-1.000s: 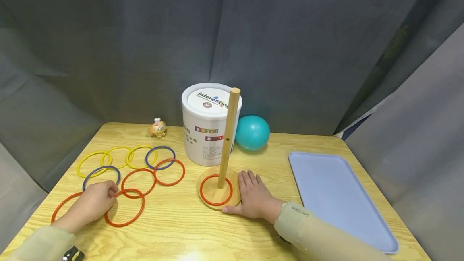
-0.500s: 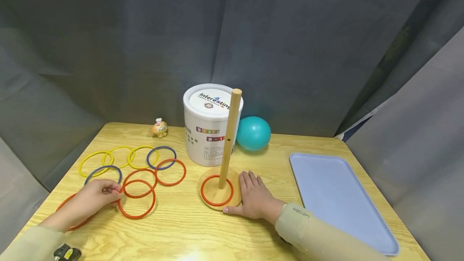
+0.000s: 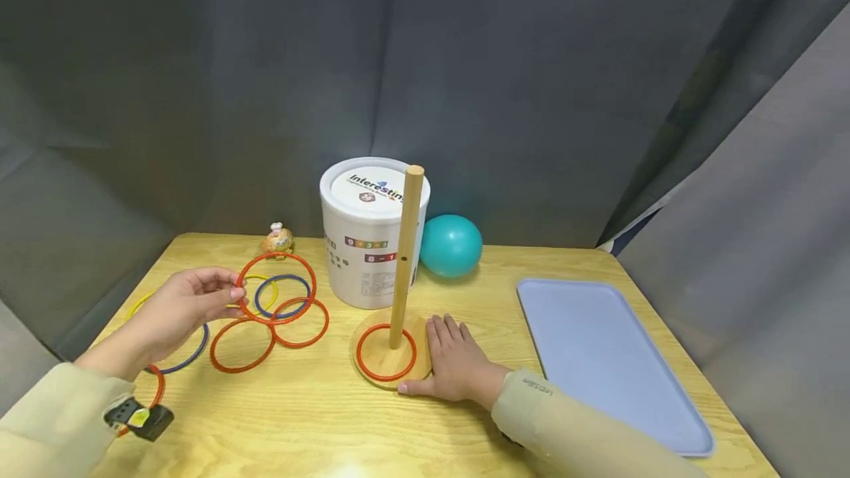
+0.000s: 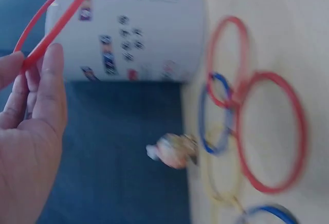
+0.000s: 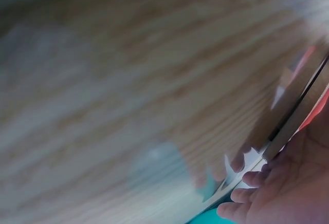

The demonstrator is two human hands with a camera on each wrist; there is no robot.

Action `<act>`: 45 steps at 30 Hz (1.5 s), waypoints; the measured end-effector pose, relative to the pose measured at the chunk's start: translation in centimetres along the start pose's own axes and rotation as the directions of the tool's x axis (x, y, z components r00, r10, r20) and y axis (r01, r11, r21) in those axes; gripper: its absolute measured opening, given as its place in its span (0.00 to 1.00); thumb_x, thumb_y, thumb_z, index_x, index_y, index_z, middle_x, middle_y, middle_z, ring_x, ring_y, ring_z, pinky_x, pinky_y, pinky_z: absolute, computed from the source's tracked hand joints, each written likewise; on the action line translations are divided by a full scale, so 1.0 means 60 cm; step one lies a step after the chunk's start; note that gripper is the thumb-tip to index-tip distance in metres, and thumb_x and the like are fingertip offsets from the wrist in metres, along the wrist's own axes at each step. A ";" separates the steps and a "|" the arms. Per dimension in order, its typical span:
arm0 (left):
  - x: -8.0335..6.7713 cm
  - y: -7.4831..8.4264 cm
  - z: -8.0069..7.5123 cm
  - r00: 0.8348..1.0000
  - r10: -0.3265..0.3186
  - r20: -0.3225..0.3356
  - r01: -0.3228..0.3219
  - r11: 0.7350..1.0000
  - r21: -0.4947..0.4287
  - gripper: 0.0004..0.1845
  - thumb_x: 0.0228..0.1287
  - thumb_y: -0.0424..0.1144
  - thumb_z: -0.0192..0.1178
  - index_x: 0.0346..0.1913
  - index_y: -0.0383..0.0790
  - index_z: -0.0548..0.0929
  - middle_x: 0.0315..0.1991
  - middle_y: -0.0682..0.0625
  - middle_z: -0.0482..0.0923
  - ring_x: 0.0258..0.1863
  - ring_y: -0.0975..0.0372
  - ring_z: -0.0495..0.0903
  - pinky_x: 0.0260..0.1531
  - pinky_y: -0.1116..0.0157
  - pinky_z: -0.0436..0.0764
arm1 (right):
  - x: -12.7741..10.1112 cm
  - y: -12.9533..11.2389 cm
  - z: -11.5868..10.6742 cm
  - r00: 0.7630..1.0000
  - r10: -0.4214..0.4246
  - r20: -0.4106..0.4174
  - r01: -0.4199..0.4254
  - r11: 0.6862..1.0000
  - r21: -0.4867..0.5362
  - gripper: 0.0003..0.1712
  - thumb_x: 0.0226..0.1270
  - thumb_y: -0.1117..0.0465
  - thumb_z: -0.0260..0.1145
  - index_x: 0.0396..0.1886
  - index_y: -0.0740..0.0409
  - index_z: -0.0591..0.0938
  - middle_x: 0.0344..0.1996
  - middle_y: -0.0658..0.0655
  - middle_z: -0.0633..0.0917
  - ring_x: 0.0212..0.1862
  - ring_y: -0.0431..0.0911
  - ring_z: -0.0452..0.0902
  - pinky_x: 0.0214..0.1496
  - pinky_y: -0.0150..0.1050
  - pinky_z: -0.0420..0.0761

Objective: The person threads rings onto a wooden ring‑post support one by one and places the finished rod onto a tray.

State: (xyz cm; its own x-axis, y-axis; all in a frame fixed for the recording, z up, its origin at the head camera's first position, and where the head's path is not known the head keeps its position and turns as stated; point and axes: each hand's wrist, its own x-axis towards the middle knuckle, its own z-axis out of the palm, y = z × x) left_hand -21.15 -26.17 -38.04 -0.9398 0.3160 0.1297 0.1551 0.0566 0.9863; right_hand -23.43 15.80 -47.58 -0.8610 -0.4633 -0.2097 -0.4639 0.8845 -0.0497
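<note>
In the head view my left hand (image 3: 182, 308) pinches a red ring (image 3: 315, 288) between thumb and fingers at its left side. The ring is raised, its open face toward me, and overlaps the rings lying behind it. The left wrist view also shows the held ring (image 4: 61, 24) at the fingertips. My right hand (image 3: 461, 364) lies against the right edge of a round wooden base (image 3: 423, 345), fingers extended and thumb at the front. From this base rises a wooden peg (image 3: 406, 257), with another red ring (image 3: 384, 379) lying around its foot.
Several red, blue (image 3: 204, 345) and yellow rings lie on the table's left, some overlapping. A small toy figure (image 3: 277, 237), a white tub (image 3: 365, 271) and a teal ball (image 3: 451, 246) stand at the back. A light blue tray (image 3: 611, 360) lies on the right.
My left hand has picked the red ring up off the table, shifting it right and then raising it. My right hand stays at the wooden base. The head view has shifted slightly.
</note>
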 end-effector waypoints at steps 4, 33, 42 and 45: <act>0.030 0.044 0.020 0.997 0.073 0.009 -0.071 0.985 -0.156 0.12 0.76 0.22 0.53 0.45 0.38 0.84 0.40 0.49 0.82 0.39 0.61 0.84 0.45 0.64 0.87 | -0.001 -0.004 -0.004 1.000 0.009 0.006 -0.009 1.000 -0.003 0.74 0.57 0.12 0.51 0.81 0.69 0.55 0.79 0.69 0.57 0.80 0.64 0.49 0.78 0.60 0.56; 0.171 0.210 0.169 0.997 -0.056 0.059 0.071 0.949 -0.307 0.13 0.74 0.23 0.56 0.40 0.43 0.86 0.43 0.46 0.82 0.38 0.60 0.84 0.42 0.68 0.87 | 0.011 0.002 0.007 0.999 0.028 -0.015 -0.028 1.000 0.004 0.74 0.55 0.11 0.50 0.81 0.67 0.56 0.79 0.67 0.58 0.80 0.63 0.49 0.77 0.65 0.55; 0.202 0.206 0.184 0.996 -0.060 0.059 0.072 0.971 -0.228 0.07 0.75 0.26 0.58 0.51 0.32 0.81 0.43 0.47 0.84 0.39 0.60 0.84 0.45 0.66 0.86 | 0.008 0.000 0.005 0.999 0.043 0.000 -0.043 0.999 -0.015 0.74 0.55 0.10 0.48 0.82 0.65 0.56 0.80 0.66 0.58 0.80 0.62 0.49 0.77 0.63 0.56; 0.209 0.184 0.194 0.992 -0.103 0.075 0.116 0.974 -0.196 0.11 0.75 0.26 0.57 0.55 0.25 0.78 0.41 0.46 0.83 0.35 0.62 0.84 0.42 0.68 0.87 | 0.009 0.001 0.006 0.999 0.036 -0.013 -0.036 0.999 -0.015 0.74 0.55 0.11 0.49 0.81 0.66 0.56 0.79 0.66 0.58 0.80 0.62 0.49 0.77 0.64 0.56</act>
State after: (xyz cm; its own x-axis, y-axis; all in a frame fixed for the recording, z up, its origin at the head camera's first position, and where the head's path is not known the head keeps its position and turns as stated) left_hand -27.67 -10.57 -26.74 -0.9253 0.3787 0.0192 -0.0178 -0.0940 0.9954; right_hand -23.84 15.61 -48.05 -0.8797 -0.4320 -0.1989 -0.4357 0.8997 -0.0275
